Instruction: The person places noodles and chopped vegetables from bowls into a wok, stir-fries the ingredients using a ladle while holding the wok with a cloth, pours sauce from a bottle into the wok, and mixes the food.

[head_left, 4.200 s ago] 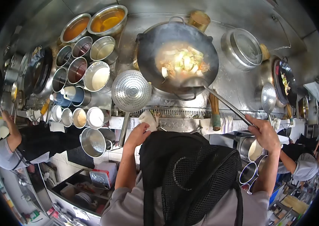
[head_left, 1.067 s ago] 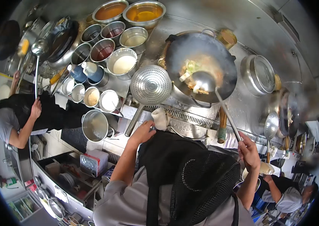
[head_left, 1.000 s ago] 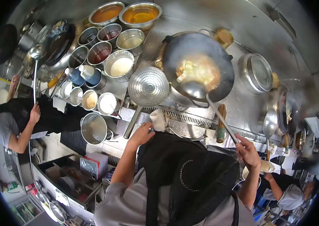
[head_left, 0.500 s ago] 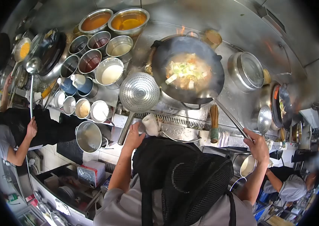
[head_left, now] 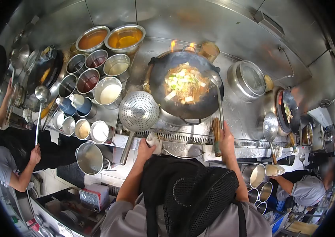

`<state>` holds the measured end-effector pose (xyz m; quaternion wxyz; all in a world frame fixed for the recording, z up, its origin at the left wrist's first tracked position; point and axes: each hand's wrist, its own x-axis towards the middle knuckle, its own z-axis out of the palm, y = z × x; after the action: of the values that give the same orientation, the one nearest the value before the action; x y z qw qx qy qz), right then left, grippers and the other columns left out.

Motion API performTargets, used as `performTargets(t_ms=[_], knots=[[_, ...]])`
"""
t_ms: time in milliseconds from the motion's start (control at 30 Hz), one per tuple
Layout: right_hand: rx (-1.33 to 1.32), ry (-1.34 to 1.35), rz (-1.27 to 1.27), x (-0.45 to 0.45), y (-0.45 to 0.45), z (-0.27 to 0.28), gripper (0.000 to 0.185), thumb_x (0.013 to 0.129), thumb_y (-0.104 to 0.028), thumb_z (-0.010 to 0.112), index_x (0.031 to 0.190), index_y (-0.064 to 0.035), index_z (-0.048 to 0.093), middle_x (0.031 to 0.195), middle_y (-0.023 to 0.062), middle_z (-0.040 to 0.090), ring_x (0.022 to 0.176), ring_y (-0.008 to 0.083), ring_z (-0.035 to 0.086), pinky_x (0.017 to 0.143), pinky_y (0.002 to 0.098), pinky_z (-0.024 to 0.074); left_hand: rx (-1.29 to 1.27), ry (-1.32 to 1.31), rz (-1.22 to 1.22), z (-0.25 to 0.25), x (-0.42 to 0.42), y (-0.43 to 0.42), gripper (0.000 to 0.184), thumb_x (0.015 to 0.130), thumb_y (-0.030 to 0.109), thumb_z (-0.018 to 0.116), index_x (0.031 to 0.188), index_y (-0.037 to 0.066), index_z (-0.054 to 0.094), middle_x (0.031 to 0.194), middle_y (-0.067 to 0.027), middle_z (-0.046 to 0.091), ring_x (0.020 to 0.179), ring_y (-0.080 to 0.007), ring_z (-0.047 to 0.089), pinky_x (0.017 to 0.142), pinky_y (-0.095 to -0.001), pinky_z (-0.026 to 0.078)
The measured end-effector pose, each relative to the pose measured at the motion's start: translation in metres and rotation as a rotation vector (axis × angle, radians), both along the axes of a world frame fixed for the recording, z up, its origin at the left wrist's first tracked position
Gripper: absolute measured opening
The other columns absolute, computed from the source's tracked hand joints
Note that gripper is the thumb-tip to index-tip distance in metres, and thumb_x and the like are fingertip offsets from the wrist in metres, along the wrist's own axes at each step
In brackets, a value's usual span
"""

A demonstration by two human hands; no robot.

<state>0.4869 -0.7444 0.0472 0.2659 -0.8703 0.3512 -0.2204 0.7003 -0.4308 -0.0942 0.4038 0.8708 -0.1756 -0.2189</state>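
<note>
The right hand (head_left: 227,143) has its fingers wrapped round a ladle (head_left: 219,102), its bowl in the wok (head_left: 159,94) beside the food (head_left: 187,83). The left hand (head_left: 145,150) meets a white cloth (head_left: 154,142); whether its fingers pinch it, I cannot tell

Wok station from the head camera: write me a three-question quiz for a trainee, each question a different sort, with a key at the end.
1. True or false: the person's right hand holds the ladle.

2. Where do flames show?
A) Below the right hand
B) Just past the far rim of the wok
C) At the wok's near handle

3. Fill in: seen from the person, the perforated strainer is on the ____ side of the wok.

Key: 1. True. 2. B. 3. Left.
</note>
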Motion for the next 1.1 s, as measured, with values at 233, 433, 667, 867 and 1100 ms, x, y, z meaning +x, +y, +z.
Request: performTargets(t_ms=[233,433,667,867,1100], knots=[[-0.16,-0.132,0.184,0.021,0.01,-0.045,0.05,0.098,-0.014,0.053,0.143,0.0012,0.042,0.094,0.0304,0.067,0.073,0.0431,0.067,0.066,0.0479,0.0524,-0.819,0.801,0.334,0.016,-0.008,0.001,0.045,0.084,0.008,0.063,0.125,-0.001,0.049,0.118,-0.0113,0.061,0.104,-0.0234,0.063,0.093,-0.038,0.051],[0.39,-0.077,-0.022,0.018,-0.003,0.005,0.05,0.098,-0.017,0.054,0.144,-0.0001,0.045,0.072,0.0109,0.061,0.056,0.0159,0.058,0.051,0.0333,0.0485,-1.015,1.097,0.289,0.051,0.0,0.01,0.049,0.094,0.031,0.055,0.135,0.004,0.05,0.127,-0.0132,0.061,0.114,-0.0307,0.061,0.1,-0.0535,0.046],[0.472,-0.023,-0.121,0.092,-0.032,0.008,0.05,0.099,-0.019,0.054,0.144,-0.0011,0.044,0.067,0.0086,0.058,0.049,0.0159,0.055,0.042,0.0335,0.0458,-1.047,1.281,0.107,0.091,0.003,-0.011,0.061,0.091,0.035,0.056,0.14,0.0,0.045,0.134,-0.0176,0.057,0.12,-0.038,0.058,0.101,-0.0497,0.047],[0.669,0.1,0.206,0.095,-0.016,0.018,0.048,0.099,-0.021,0.055,0.146,-0.0127,0.046,0.066,0.001,0.051,0.05,0.0099,0.05,0.044,0.0308,0.0446,-1.013,1.178,0.044,0.087,-0.006,-0.021,0.063,0.09,0.027,0.06,0.141,-0.003,0.04,0.124,-0.0219,0.06,0.111,-0.0346,0.062,0.096,-0.0424,0.05],[-0.279,0.29,0.412,-0.007,-0.044,0.007,0.054,0.088,-0.012,0.064,0.138,-0.0303,0.055,0.089,0.0124,0.063,0.071,0.0336,0.066,0.064,0.0455,0.0545,-0.984,1.211,-0.012,0.092,-0.01,-0.023,0.049,0.096,0.026,0.053,0.136,-0.003,0.048,0.119,-0.0179,0.065,0.101,-0.0293,0.066,0.087,-0.0391,0.054]])
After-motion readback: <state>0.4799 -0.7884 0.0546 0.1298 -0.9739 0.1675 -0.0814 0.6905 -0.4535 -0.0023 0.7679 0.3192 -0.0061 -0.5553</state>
